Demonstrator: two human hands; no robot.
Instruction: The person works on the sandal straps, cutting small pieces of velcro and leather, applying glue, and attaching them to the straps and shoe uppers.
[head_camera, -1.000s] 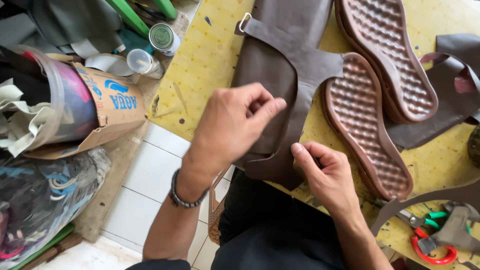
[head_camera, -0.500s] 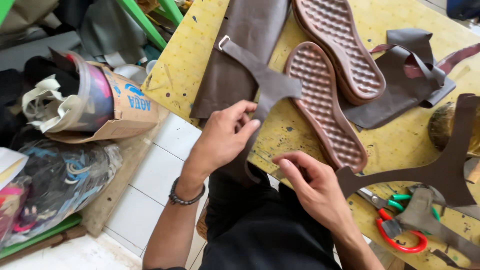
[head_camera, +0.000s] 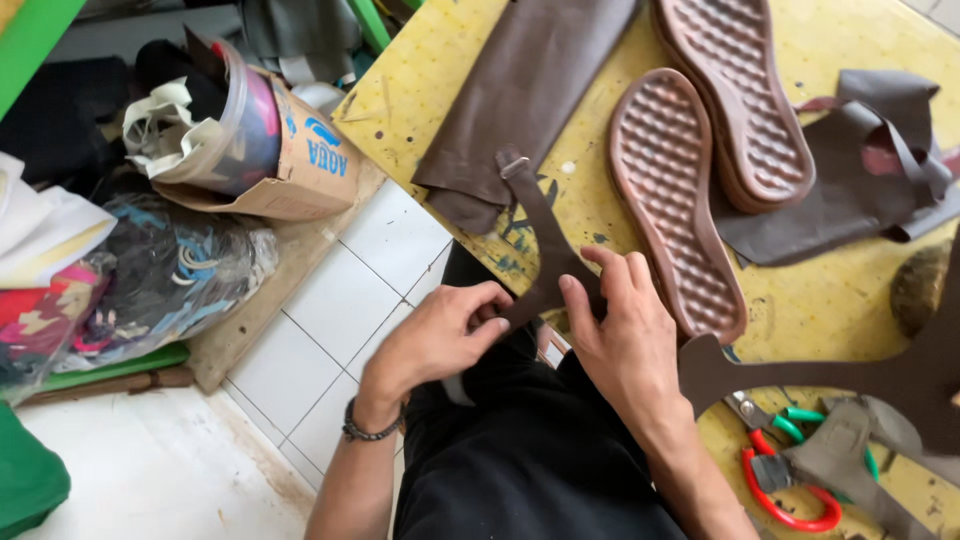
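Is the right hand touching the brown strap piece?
Touching. The head view shows the right hand with fingertips pressed on the brown strap piece.

Brown leather strap piece (head_camera: 545, 240), narrow with a metal buckle at its far end, lies over the near edge of the yellow table, its wider near end pinched between both hands.

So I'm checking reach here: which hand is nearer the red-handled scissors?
Right. The right hand sits on the brown strap, up and left of the scissors. The left hand is farther left, off the table edge.
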